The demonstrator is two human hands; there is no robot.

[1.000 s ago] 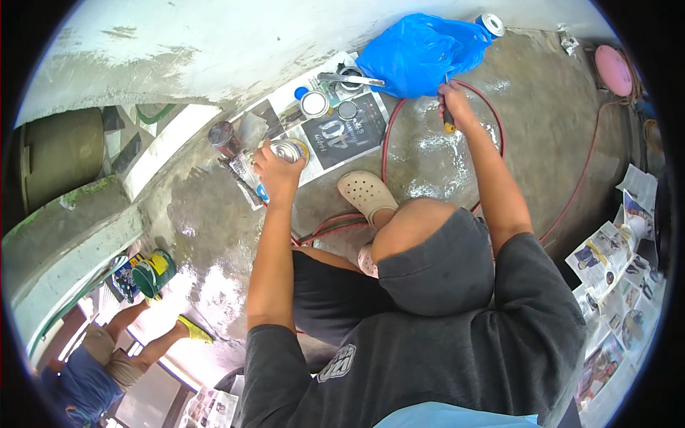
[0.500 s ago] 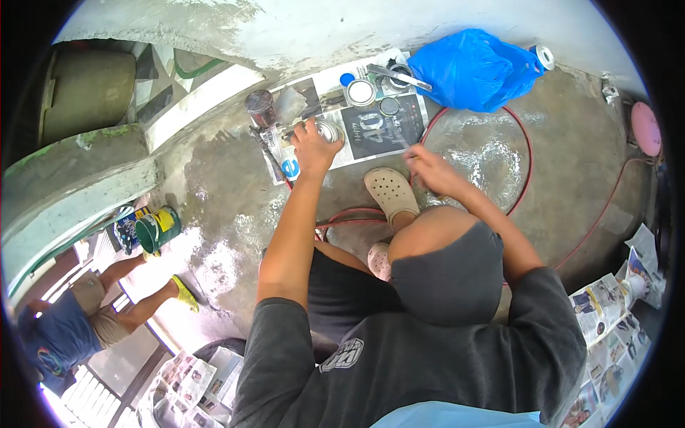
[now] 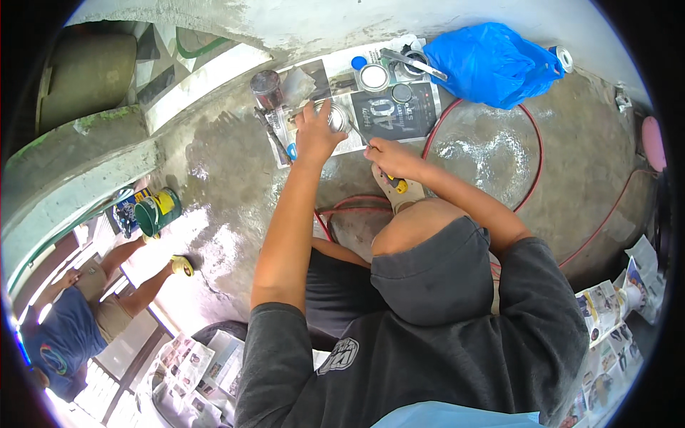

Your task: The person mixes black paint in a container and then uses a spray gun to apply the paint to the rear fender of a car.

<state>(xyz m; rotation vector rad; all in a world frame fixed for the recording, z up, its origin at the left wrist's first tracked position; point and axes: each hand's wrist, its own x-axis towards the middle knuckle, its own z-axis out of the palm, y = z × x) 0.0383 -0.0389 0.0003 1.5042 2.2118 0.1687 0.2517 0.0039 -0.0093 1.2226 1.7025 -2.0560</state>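
The person I'm watching sits low, the right knee (image 3: pixel 412 232) bent up in front of the chest. The bare left forearm (image 3: pixel 278 246) reaches well forward, almost straight, and the bare left hand (image 3: pixel 317 134) shows me its back, fingers parted and thumb swung out to the right in a rounded hold. The bare right forearm (image 3: pixel 464 198) slants inward, the bare right hand (image 3: pixel 392 158) curled into a tight fist, near the left but apart.
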